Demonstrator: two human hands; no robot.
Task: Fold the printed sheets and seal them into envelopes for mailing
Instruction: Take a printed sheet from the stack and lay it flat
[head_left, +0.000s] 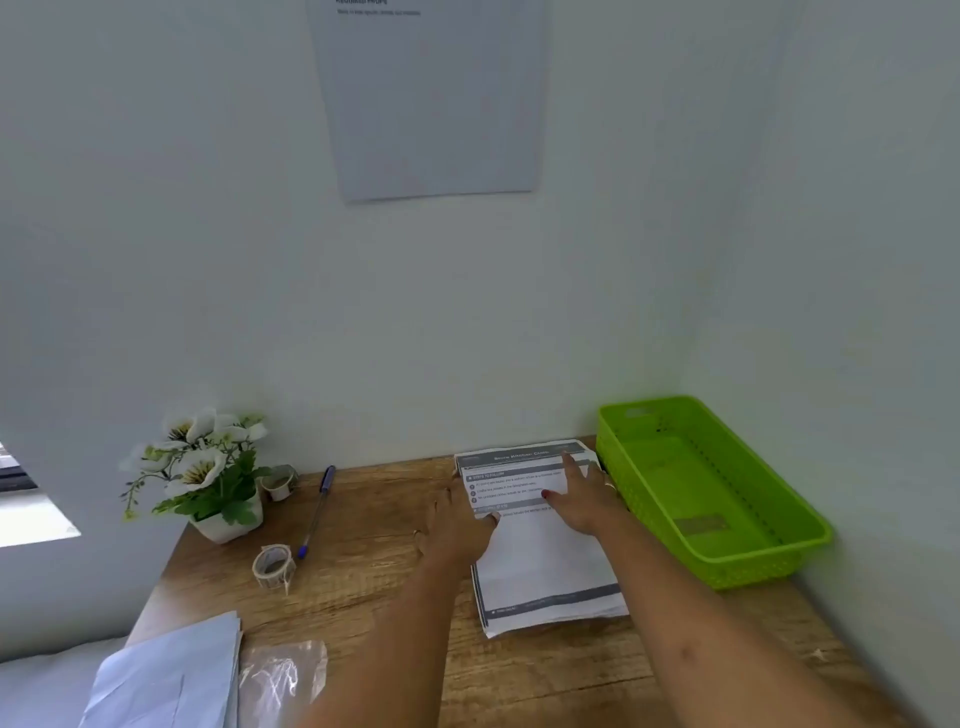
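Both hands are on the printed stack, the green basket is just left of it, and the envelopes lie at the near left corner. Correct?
Not quite. The head view shows the green basket just right of the printed stack, not left. The rest holds: the left hand and right hand rest on the stack, and the envelopes lie at the near left corner.

The printed sheets (558, 608) lie in 1 stack, flat on the right half of the wooden table (374, 597), with a grey header band far and a grey footer band near. The top sheet (540, 556) has its near part folded up, blank white side showing. Pale envelopes (166, 675) lie loosely piled at the near left.
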